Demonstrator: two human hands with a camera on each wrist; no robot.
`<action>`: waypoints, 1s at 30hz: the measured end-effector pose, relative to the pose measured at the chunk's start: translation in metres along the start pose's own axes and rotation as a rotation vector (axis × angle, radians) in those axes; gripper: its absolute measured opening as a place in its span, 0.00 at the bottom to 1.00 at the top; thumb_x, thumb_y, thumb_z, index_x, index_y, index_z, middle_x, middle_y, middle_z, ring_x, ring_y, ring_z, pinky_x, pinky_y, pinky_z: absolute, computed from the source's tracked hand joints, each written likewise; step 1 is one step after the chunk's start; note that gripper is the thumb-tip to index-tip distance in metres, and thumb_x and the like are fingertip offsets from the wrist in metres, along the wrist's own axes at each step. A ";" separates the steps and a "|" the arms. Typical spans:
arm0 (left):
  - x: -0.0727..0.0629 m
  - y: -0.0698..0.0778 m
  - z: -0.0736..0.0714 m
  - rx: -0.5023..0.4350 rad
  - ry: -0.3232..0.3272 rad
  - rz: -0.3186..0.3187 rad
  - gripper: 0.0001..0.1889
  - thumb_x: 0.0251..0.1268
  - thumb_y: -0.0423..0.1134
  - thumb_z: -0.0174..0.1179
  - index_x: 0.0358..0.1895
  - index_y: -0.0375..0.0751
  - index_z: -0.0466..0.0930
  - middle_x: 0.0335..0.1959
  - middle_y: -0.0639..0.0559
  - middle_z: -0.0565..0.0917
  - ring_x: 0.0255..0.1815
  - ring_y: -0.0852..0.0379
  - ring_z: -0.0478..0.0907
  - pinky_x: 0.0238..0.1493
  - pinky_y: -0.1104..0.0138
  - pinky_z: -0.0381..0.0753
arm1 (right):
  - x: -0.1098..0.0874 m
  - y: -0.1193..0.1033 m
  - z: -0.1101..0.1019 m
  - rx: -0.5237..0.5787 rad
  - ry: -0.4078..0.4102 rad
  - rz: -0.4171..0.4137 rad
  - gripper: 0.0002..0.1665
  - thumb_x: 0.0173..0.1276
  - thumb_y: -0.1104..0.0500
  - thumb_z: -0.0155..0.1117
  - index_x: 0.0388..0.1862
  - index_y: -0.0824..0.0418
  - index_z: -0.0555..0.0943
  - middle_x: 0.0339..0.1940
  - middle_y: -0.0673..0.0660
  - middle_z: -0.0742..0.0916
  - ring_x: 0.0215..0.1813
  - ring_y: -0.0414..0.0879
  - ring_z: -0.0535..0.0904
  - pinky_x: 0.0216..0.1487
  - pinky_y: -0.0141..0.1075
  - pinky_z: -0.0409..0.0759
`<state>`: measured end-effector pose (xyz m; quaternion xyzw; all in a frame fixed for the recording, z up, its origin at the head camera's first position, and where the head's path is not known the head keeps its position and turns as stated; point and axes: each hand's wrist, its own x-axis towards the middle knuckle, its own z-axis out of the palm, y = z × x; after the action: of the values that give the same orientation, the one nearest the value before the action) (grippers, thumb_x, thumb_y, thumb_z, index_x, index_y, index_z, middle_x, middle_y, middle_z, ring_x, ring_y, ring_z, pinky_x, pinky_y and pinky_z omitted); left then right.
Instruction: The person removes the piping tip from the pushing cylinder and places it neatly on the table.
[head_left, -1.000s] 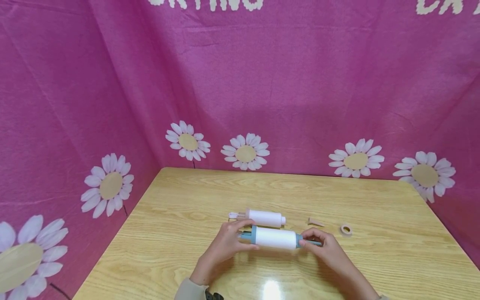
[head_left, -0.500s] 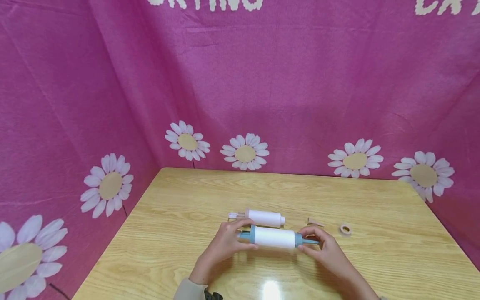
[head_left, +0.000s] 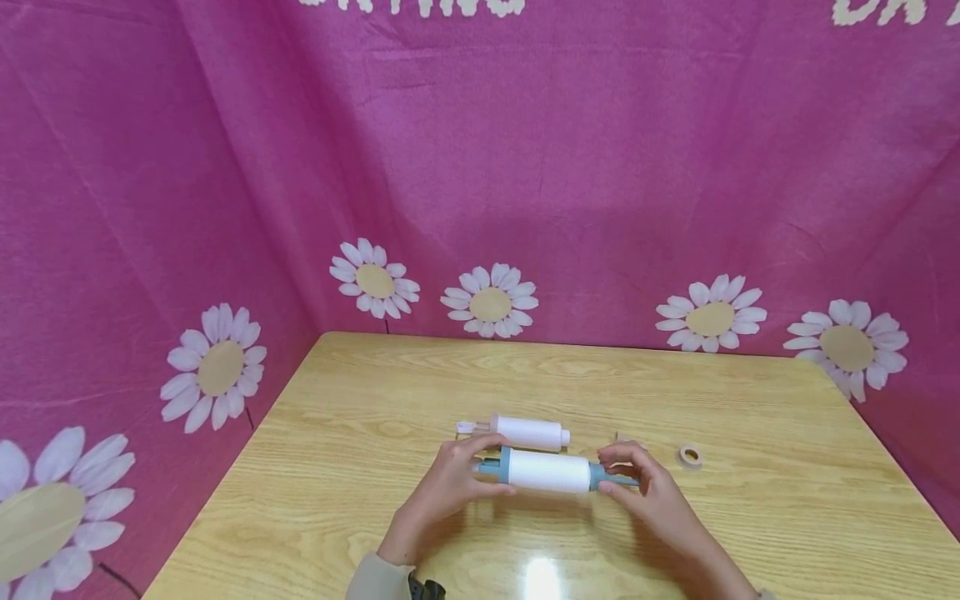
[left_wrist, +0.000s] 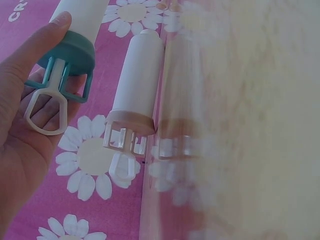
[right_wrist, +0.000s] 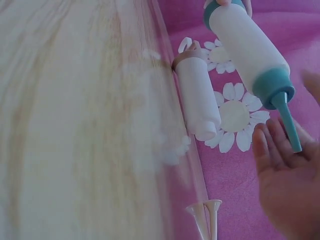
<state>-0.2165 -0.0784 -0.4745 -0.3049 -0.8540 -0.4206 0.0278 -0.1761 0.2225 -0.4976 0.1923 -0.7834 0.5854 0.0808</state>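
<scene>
An icing syringe (head_left: pixel 550 472) with a white barrel and teal ends is held level above the table. My left hand (head_left: pixel 450 483) grips its teal plunger-end collar (left_wrist: pixel 72 52), thumb on one side; a white pull ring (left_wrist: pixel 61 120) hangs below the palm in the left wrist view. Around the tapered teal nozzle (right_wrist: pixel 286 122) curves my right hand (head_left: pixel 647 492), whose fingers look loosely spread and apart from it in the right wrist view. Behind lies a second white syringe (head_left: pixel 531 433) with a beige collar (left_wrist: pixel 131 121).
A small beige ring (head_left: pixel 690 456) lies on the wooden table (head_left: pixel 360 400) to the right. Beside it a beige nozzle (right_wrist: pixel 213 215) is partly hidden by the right hand in the head view. A pink flowered cloth (head_left: pixel 525 167) hangs behind the table.
The right hand's fingers have loosened from the nozzle collar and now cover more of the beige nozzle behind. The left hand and the syringe have barely moved.
</scene>
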 end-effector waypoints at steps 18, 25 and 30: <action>0.001 -0.002 0.001 -0.004 0.003 0.025 0.29 0.49 0.45 0.76 0.56 0.40 0.80 0.57 0.45 0.84 0.52 0.48 0.82 0.51 0.64 0.84 | 0.010 -0.002 -0.008 0.011 -0.106 0.416 0.22 0.77 0.54 0.52 0.39 0.73 0.81 0.26 0.45 0.84 0.33 0.37 0.79 0.40 0.31 0.80; 0.000 -0.003 0.001 -0.003 -0.002 0.015 0.29 0.49 0.45 0.76 0.56 0.41 0.80 0.57 0.46 0.83 0.53 0.48 0.82 0.52 0.62 0.84 | 0.007 -0.003 -0.006 -0.018 -0.094 0.396 0.17 0.71 0.56 0.60 0.46 0.70 0.80 0.36 0.47 0.85 0.40 0.35 0.80 0.46 0.30 0.78; 0.000 -0.003 0.000 -0.006 0.000 0.001 0.28 0.48 0.45 0.76 0.55 0.43 0.80 0.57 0.47 0.83 0.52 0.49 0.82 0.52 0.62 0.83 | 0.004 -0.004 -0.002 -0.033 -0.049 0.316 0.15 0.67 0.58 0.66 0.46 0.68 0.80 0.43 0.52 0.85 0.46 0.32 0.80 0.47 0.27 0.79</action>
<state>-0.2187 -0.0799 -0.4767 -0.3056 -0.8526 -0.4231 0.0271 -0.1786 0.2229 -0.4924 0.0795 -0.8150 0.5732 -0.0283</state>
